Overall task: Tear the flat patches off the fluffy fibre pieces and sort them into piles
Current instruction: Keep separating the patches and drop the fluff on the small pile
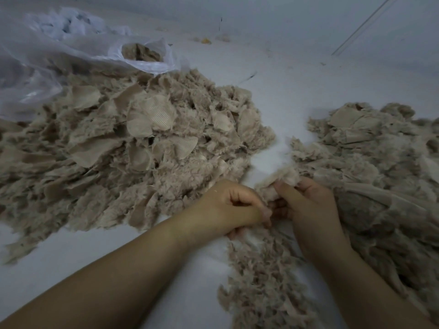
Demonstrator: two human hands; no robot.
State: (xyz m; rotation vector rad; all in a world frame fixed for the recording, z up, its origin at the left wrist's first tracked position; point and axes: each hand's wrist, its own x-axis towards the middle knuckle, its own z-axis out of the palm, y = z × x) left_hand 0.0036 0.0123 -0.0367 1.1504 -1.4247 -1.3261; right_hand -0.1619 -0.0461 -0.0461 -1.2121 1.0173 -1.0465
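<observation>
Both hands meet between two beige piles — the right hand (308,205) pinches a fluffy fibre piece (280,184), the left hand (234,207) curls onto its lower edge

The left hand (228,205) is curling so its fingertips are hiding underneath, and what they are pinching cannot be told. The fluffy piece (282,180) is covering the right hand (308,205) fingertips. The big pile (118,148) is running off the left edge, the right pile (384,162) off the right edge, and the near strip of fluff (266,281) off the bottom. The plastic bag (71,51) is veiling most of its contents. Small yellowish bits (206,40) far back are too small to identify.
</observation>
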